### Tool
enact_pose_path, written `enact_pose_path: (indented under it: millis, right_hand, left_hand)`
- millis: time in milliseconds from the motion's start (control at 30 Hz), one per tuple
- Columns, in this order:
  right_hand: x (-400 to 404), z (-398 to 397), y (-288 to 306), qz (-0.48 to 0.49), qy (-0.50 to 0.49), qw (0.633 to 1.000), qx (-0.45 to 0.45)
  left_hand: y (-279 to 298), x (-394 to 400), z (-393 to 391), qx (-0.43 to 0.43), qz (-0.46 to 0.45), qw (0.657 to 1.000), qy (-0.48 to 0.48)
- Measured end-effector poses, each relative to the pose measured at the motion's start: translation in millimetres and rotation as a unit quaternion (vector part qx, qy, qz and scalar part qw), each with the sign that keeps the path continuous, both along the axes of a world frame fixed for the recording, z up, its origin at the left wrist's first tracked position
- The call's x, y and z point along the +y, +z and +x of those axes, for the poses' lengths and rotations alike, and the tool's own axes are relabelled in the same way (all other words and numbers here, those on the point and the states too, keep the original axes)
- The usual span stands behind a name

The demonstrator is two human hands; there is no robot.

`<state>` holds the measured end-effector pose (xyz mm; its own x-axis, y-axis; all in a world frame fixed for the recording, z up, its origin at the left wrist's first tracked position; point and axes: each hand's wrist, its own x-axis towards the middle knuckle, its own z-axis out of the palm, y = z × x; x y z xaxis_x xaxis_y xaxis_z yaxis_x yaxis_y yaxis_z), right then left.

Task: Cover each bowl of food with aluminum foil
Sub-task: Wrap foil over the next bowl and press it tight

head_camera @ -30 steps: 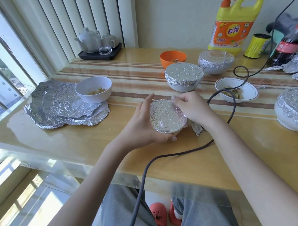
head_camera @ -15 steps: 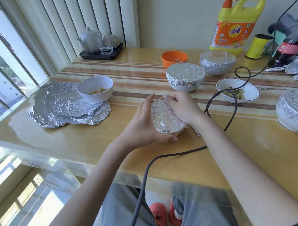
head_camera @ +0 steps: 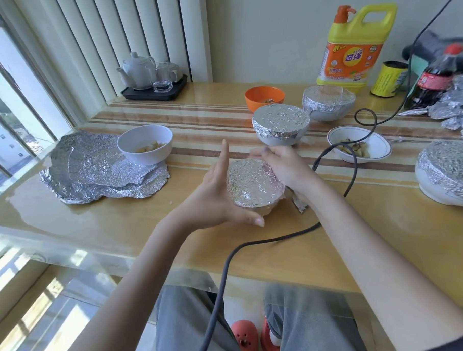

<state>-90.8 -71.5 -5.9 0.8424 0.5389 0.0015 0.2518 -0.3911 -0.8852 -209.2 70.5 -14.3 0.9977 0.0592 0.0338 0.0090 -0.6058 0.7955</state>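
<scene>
Near the middle of the table [head_camera: 360, 236], toward its front edge, sits a foil-covered bowl [head_camera: 253, 183] between both hands. The left hand [head_camera: 215, 192] cups the bowl's left side with straight fingers raised and the thumb lying along the near rim, released rather than clenched. The right hand [head_camera: 283, 163] rests on the far right rim with fingers curled down onto the foil; it is blurred, so I cannot tell whether it pinches the foil or only presses it. A loose flap of foil [head_camera: 299, 203] sticks out at the bowl's right. Toward the left edge an uncovered white bowl [head_camera: 144, 144] with food sits on a stack of foil sheets [head_camera: 92, 170]. Behind stand two more foil-covered bowls [head_camera: 281, 126] [head_camera: 328, 102], an orange bowl [head_camera: 264, 98] and a shallow white dish [head_camera: 359, 147]. At the right edge is another wrapped bowl [head_camera: 447, 171]. A dark cable [head_camera: 352, 175] crosses the table
</scene>
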Motion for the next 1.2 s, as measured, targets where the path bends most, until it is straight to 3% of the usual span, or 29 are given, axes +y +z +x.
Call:
enact_pose_path:
  millis: [133,367,567,700,767,900,967,1067,1200]
  right_hand:
    - [-8,-7,-4,0.087,-0.068,0.992,0.053]
    - [1,-31,-11,0.072,-0.119,0.987,0.077]
    - [0,-34,-5,0.035,-0.147,0.987,0.056]
    - [-3,-28,-3,0.027,-0.099,0.993,0.061]
    - [-6,-25,-3,0.052,-0.082,0.994,0.044]
    - [-22,-35,-6,0.156,-0.152,0.975,-0.032]
    - [-31,-46,-12,0.159,-0.172,0.971,-0.054]
    - [-38,-55,-22,0.150,-0.180,0.972,-0.017]
    - [-33,-58,-25,0.142,-0.144,0.979,0.030]
  left_hand:
    - [-4,11,-6,-0.007,-0.027,0.999,-0.016]
    - [-20,4,-2,-0.027,-0.077,0.996,0.022]
    - [-25,4,1,-0.044,-0.064,0.997,0.022]
    - [-19,7,-2,-0.025,-0.072,0.997,0.006]
    - [-18,15,-6,-0.014,-0.065,0.997,-0.025]
    - [-12,29,-10,-0.004,-0.107,0.993,-0.047]
    - [-9,34,-5,0.005,-0.076,0.996,-0.055]
    - [-8,31,3,0.018,-0.033,0.997,-0.071]
    - [-12,18,2,0.003,-0.027,0.999,-0.016]
